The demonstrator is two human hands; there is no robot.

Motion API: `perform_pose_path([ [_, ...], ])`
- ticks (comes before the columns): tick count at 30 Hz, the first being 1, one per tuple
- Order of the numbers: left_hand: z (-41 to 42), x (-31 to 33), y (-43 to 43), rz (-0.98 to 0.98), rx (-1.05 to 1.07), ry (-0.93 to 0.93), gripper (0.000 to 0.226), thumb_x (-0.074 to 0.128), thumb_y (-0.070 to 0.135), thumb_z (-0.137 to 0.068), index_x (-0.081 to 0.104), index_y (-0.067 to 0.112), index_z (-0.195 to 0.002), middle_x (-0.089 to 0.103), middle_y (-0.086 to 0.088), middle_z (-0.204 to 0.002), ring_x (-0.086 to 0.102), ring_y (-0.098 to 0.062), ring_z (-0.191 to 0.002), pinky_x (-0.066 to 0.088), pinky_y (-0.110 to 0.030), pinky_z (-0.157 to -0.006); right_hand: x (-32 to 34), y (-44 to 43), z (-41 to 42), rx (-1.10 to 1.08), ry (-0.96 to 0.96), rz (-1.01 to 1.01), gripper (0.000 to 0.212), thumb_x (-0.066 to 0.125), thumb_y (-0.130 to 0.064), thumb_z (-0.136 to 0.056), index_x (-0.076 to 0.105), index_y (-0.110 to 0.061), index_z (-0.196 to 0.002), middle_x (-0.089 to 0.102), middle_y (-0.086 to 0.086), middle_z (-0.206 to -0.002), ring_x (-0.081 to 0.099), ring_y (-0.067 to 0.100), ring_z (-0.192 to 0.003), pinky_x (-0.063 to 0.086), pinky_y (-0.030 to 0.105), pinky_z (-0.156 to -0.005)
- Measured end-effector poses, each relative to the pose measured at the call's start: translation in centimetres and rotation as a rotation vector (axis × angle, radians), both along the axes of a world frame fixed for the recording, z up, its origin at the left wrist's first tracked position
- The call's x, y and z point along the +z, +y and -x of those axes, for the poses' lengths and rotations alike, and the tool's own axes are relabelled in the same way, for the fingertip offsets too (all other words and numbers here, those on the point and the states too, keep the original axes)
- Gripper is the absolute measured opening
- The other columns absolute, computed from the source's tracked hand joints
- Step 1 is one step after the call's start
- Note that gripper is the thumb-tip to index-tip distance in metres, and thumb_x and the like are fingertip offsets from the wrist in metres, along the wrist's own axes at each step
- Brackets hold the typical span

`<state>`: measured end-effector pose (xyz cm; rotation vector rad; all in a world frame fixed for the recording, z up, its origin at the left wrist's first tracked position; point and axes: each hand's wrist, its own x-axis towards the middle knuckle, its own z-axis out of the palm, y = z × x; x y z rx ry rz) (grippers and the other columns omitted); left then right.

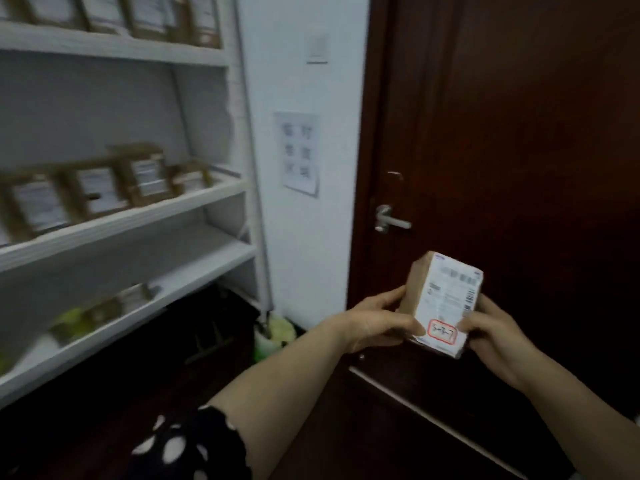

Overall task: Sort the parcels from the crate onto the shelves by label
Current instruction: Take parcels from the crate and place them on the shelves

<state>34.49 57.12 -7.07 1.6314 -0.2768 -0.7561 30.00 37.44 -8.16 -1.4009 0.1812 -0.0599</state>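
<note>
A small brown cardboard parcel point(441, 299) with a white shipping label and a red-bordered sticker with handwriting is held up in front of a dark door. My left hand point(377, 320) grips its left side, thumb on the label near the sticker. My right hand point(491, 330) grips its right lower edge. White shelves point(131, 216) stand at the left. Several brown labelled parcels point(145, 174) stand on the middle shelf, more on the top shelf point(114, 46), and a few lie on the lower shelf point(114, 306). No crate is in view.
A dark wooden door point(519, 133) with a metal handle point(391, 220) fills the right side. A paper notice point(299, 154) hangs on the white wall between shelves and door. A green-white bag point(273, 337) sits on the floor by the shelf post.
</note>
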Motion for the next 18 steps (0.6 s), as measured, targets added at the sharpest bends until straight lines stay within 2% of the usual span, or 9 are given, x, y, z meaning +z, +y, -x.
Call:
perform_pose_path([
  [2, 0.7, -1.4, 4.4, -0.045, 0.073, 0.044, 0.093, 0.077, 0.015, -0.066, 0.034, 0.038, -0.145, 0.060, 0.002, -0.129, 0.058, -0.015, -0.116, 0.047, -0.035, -0.102, -0.8, 3.4, -1.7, 0.104, 0.019, 0.032, 0.061, 0.045, 0.020, -0.078, 0.049, -0.016, -0.127, 0.065, 0.011, -0.112, 0.061, 0.030, -0.104, 0.050, 0.040, -0.074],
  [5, 2.1, -2.8, 11.1, -0.101, 0.187, 0.110, 0.087, 0.076, 0.010, -0.073, 0.036, 0.037, -0.145, 0.062, 0.005, -0.124, 0.058, -0.013, -0.115, 0.047, -0.030, -0.100, -1.9, 9.2, -3.2, 0.239, 0.065, 0.029, 0.072, 0.048, 0.019, -0.079, 0.042, -0.023, -0.138, 0.065, 0.003, -0.107, 0.058, 0.021, -0.101, 0.044, 0.039, -0.088],
  [6, 2.9, -3.1, 13.1, -0.110, 0.216, 0.123, 0.084, 0.074, 0.008, -0.075, 0.036, 0.036, -0.145, 0.061, 0.004, -0.126, 0.058, -0.013, -0.115, 0.047, -0.029, -0.097, -2.2, 11.3, -3.5, 0.290, 0.085, 0.022, 0.070, 0.049, 0.018, -0.079, 0.045, -0.024, -0.135, 0.065, 0.002, -0.106, 0.058, 0.020, -0.099, 0.044, 0.039, -0.089],
  [10, 5.6, -3.9, 20.7, -0.110, 0.329, 0.144, 0.080, 0.071, 0.003, -0.079, 0.036, 0.032, -0.145, 0.058, 0.004, -0.127, 0.055, -0.013, -0.116, 0.044, -0.031, -0.103, -2.9, 18.8, -4.3, 0.519, 0.139, 0.039, 0.050, 0.060, 0.005, -0.074, 0.062, -0.013, -0.121, 0.070, 0.013, -0.099, 0.061, 0.032, -0.100, 0.049, 0.044, -0.084],
  [13, 7.4, -4.4, 26.2, -0.103, 0.424, 0.132, 0.078, 0.069, 0.002, -0.080, 0.036, 0.029, -0.145, 0.053, 0.000, -0.131, 0.051, -0.016, -0.122, 0.041, -0.035, -0.107, -2.7, 24.5, -4.6, 0.626, 0.147, 0.087, 0.036, 0.060, 0.003, -0.078, 0.067, -0.013, -0.110, 0.072, 0.012, -0.090, 0.064, 0.029, -0.093, 0.051, 0.039, -0.075],
  [15, 8.2, -5.1, 30.0, -0.076, 0.481, 0.139, 0.079, 0.068, 0.001, -0.078, 0.036, 0.027, -0.146, 0.055, -0.002, -0.130, 0.051, -0.018, -0.122, 0.040, -0.037, -0.108, -2.7, 28.4, -4.8, 0.699, 0.160, 0.106, 0.037, 0.068, -0.002, -0.072, 0.069, -0.013, -0.107, 0.072, 0.015, -0.095, 0.064, 0.031, -0.096, 0.051, 0.039, -0.076],
  [17, 8.8, -5.7, 33.6, -0.043, 0.525, 0.149, 0.083, 0.069, 0.002, -0.073, 0.037, 0.026, -0.146, 0.059, -0.004, -0.128, 0.053, -0.019, -0.122, 0.040, -0.039, -0.109, -2.9, 32.2, -5.1, 0.754, 0.164, 0.122, 0.048, 0.076, -0.009, -0.059, 0.070, -0.013, -0.106, 0.072, 0.015, -0.097, 0.064, 0.031, -0.100, 0.052, 0.038, -0.077],
  [18, 9.1, -5.9, 35.3, -0.031, 0.542, 0.153, 0.083, 0.069, 0.004, -0.070, 0.039, 0.026, -0.145, 0.061, -0.004, -0.127, 0.054, -0.020, -0.122, 0.040, -0.039, -0.109, -3.2, 34.2, -5.3, 0.767, 0.169, 0.127, 0.045, 0.075, -0.007, -0.062, 0.069, -0.012, -0.107, 0.073, 0.014, -0.094, 0.064, 0.030, -0.099, 0.052, 0.038, -0.078],
])
